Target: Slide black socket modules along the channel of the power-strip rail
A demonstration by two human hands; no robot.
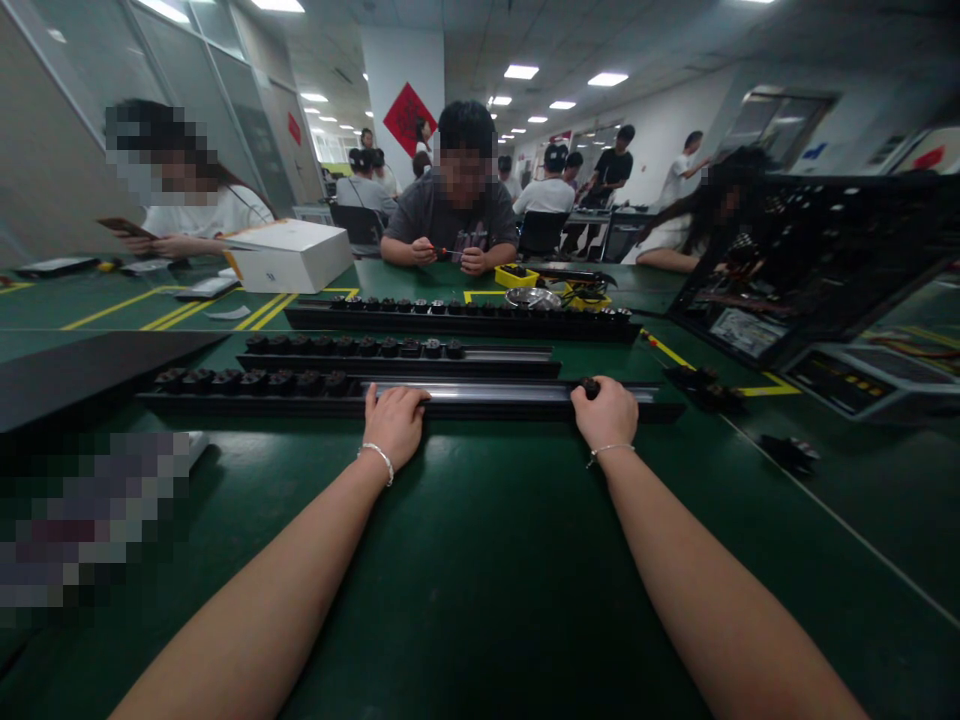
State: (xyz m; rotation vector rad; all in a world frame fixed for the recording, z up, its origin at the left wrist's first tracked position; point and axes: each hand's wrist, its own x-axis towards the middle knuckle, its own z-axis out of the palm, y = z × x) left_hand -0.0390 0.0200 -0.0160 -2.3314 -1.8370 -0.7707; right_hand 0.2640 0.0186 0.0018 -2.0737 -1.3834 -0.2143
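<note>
Nearest to me lies a long black rail (495, 409) with a shiny metal channel. Several black socket-like modules (255, 382) sit in a row in its left part. My left hand (393, 425) is at the rail's middle, its fingers curled over the near edge. Towards the right end, my right hand (607, 412) grips a small black module (590, 386) at the channel, mostly covered by the fingers. Behind it are a shorter, partly filled rail (517, 366) and a longer rail (465, 322) with modules along its length.
A white box (292, 255) stands at the back left. Opposite sits a person (450, 210) holding a thin tool. Yellow trays (517, 275) and a metal bowl (532, 298) are beyond the rails. An open black computer case (810, 260), a power supply (874, 382) and loose black parts (789, 453) lie right.
</note>
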